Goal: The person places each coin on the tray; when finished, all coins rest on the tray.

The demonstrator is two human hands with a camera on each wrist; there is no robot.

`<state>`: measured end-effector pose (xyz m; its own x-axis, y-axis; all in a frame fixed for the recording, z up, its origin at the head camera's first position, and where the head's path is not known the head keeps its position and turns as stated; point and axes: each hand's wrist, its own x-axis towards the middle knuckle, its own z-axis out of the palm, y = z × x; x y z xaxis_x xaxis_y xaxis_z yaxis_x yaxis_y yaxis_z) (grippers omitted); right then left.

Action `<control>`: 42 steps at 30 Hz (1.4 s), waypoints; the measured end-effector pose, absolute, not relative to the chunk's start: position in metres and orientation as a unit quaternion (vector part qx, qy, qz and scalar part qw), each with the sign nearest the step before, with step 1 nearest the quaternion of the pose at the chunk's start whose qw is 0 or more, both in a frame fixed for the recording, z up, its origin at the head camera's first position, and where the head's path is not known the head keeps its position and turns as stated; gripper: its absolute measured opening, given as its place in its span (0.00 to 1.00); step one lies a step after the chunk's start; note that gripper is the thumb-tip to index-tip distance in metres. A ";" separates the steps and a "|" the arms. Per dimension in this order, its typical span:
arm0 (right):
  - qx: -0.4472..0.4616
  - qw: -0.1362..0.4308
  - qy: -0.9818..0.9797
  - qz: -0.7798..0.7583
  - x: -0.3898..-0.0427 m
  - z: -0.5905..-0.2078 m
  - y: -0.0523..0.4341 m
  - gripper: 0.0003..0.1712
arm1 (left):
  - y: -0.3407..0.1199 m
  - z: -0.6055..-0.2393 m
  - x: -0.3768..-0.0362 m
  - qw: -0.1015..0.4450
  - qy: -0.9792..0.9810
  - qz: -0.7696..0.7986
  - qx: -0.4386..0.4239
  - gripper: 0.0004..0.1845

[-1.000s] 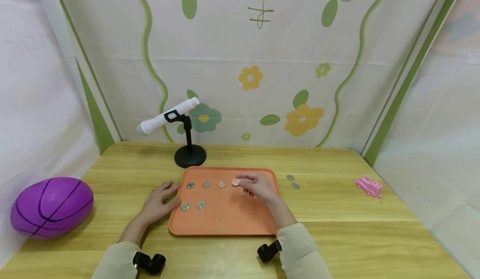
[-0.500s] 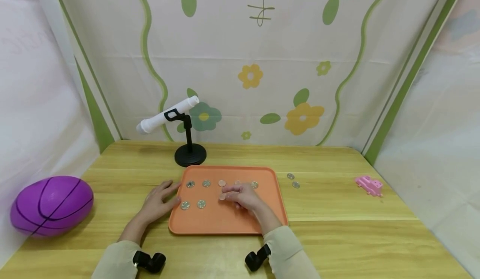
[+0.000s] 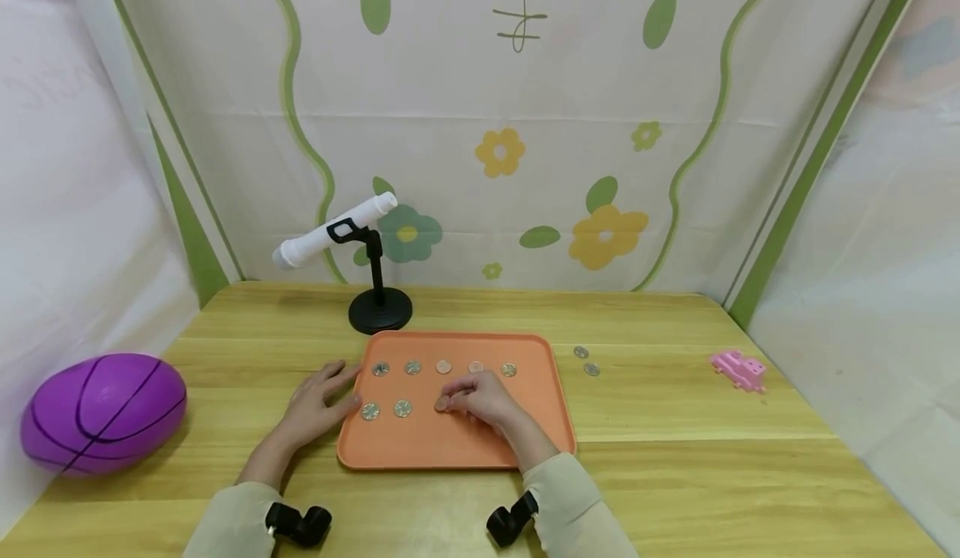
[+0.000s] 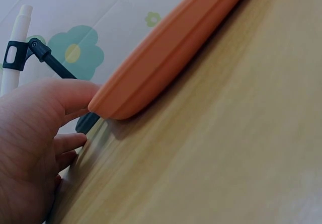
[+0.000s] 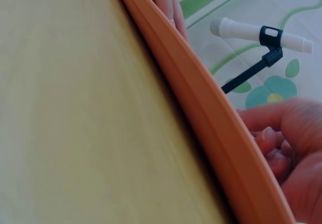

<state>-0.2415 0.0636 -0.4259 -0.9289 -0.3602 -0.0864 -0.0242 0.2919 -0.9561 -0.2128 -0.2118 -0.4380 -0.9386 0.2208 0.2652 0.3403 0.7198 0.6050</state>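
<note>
My right hand point(image 3: 483, 399) pinches a copper-coloured coin point(image 3: 442, 404) by its edge, over or on the orange tray point(image 3: 457, 449). I cannot tell whether this coin touches the tray. It is at the right end of a nearer row, beside two silver coins, one of them a coin point(image 3: 402, 409) just to its left. Behind lies a farther row of several coins, among them a copper coin point(image 3: 443, 367). My left hand point(image 3: 318, 408) lies at the tray's left edge with relaxed fingers. Its thumb point(image 4: 80, 93) touches the rim in the left wrist view; the tray's wall hides the coins there.
Right of the tray, two silver coins point(image 3: 592, 369) lie on the wooden table point(image 3: 675, 475). Farther right is a pink toy point(image 3: 738, 371). A white microphone point(image 3: 337, 231) on a black stand point(image 3: 380, 311) stands behind the tray. At the left is a purple ball point(image 3: 105, 413).
My right hand has moved left and nearer with the copper coin, from over the farther row to the nearer row's right end. My left hand has stayed at the tray's edge.
</note>
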 end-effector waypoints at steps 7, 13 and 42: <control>-0.132 0.135 0.800 -0.569 -0.239 -0.425 0.061 0.07 | -0.212 -0.438 -0.213 0.089 -0.923 -0.341 -0.155 0.27; -0.139 0.139 0.791 -0.579 -0.239 -0.424 0.063 0.07 | -0.212 -0.437 -0.213 0.092 -0.920 -0.346 -0.158 0.27; -0.142 0.081 0.771 -0.616 -0.261 -0.371 0.179 0.20 | -0.211 -0.439 -0.212 0.095 -0.919 -0.348 -0.160 0.27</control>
